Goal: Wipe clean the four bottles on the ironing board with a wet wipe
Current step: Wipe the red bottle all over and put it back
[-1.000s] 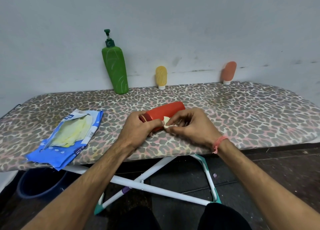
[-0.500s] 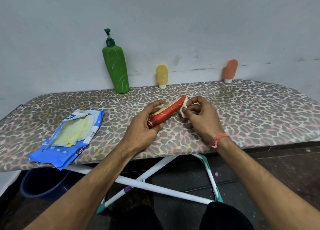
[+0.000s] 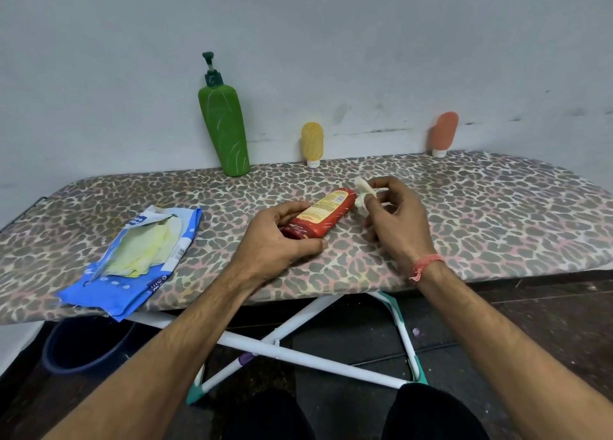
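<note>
Red bottle (image 3: 323, 217) lies tilted on the ironing board (image 3: 481, 214), label now facing up after being turned. Left hand (image 3: 277, 240) grips its cap end. Right hand (image 3: 394, 220) pinches the folded wet wipe (image 3: 362, 194), which has slid along to the bottle's far end. This bottle looks nearly wiped; three others wait by the wall.

Leopard-print ironing board (image 3: 497, 214); red bottle (image 3: 323, 217); green pump bottle (image 3: 225, 131).

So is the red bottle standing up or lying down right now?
Lying down. The red bottle lies on its side on the ironing board, its cap end gripped by the left hand.
</note>
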